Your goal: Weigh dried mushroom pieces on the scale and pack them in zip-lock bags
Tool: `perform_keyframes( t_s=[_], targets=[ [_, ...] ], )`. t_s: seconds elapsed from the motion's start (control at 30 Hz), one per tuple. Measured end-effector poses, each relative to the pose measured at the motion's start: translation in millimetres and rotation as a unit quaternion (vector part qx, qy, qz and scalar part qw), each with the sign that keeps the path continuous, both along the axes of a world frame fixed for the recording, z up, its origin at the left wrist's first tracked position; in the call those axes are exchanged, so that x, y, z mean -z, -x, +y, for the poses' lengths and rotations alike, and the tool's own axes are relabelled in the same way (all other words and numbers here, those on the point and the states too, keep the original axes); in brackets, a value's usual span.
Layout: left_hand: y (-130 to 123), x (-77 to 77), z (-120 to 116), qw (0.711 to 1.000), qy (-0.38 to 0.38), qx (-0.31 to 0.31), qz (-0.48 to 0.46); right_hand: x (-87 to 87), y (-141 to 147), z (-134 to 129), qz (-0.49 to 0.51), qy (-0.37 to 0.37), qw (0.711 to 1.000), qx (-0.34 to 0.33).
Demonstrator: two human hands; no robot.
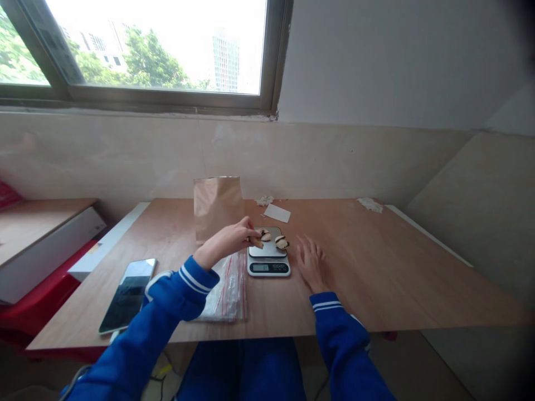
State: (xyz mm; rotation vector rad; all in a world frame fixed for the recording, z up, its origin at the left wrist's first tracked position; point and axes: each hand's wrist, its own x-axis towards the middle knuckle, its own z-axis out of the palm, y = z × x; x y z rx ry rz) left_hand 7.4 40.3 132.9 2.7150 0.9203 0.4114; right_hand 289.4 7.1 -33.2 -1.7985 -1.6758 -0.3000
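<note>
A small kitchen scale (pixel 268 269) with a metal plate and a lit display stands on the table. Two pale, dark-edged pieces lie on its plate: one piece (pixel 266 236) towards the back and another piece (pixel 281 242) on the right; they look like dried mushrooms. My left hand (pixel 236 236) is over the plate's left side, its fingers pinched on a similar tan dried mushroom piece (pixel 256 243). Whether that piece touches the plate I cannot tell. To the right of the scale, my right hand (pixel 310 260) lies open on the tabletop, holding nothing.
A brown paper bag (pixel 217 203) stands behind my left hand. Clear zip bags (pixel 228 295) lie under my left wrist, and a tablet (pixel 130 292) is farther left. A white card (pixel 277 213) lies behind the scale. The wooden table (pixel 393 273) backs onto a wall.
</note>
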Motion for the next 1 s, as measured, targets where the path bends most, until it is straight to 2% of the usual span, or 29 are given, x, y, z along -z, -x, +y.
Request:
perform_keyframes(
  t_s=[0.07,0.13,0.2,0.3,0.4,0.57,0.83,0.93,1.0],
  targets=[
    [-9,30.0,2,1.000,0.016,-0.022,0.006,-2.5,6,-1,-0.016,0.012,0.998,-0.061],
    [-17,53.5,5,0.999,0.017,-0.041,-0.014,-4.2,10,-1,-0.024,0.021,0.993,-0.113],
    [-22,69.9,8,0.996,0.013,-0.071,-0.043,-5.3,12,-1,-0.020,0.026,0.989,-0.143],
    [-27,83.9,13,0.992,0.009,-0.100,-0.078,-6.7,13,-1,-0.007,0.030,0.985,-0.168],
    [-29,89.3,15,0.993,-0.002,-0.098,-0.072,-7.0,12,-2,0.005,0.034,0.982,-0.188],
    [-31,88.4,10,0.994,-0.081,-0.066,0.007,-1.9,8,1,0.037,0.027,0.983,-0.178],
    [-25,91.3,0,0.994,-0.091,-0.048,0.027,4.1,6,3,0.029,0.005,0.985,-0.170],
    [-24,87.6,-3,0.994,-0.089,-0.057,0.029,4.2,5,3,0.035,0.008,0.985,-0.166],
    [-22,79.2,-6,0.993,-0.090,-0.073,0.021,3.6,5,2,0.044,0.005,0.987,-0.157]
  ],
)
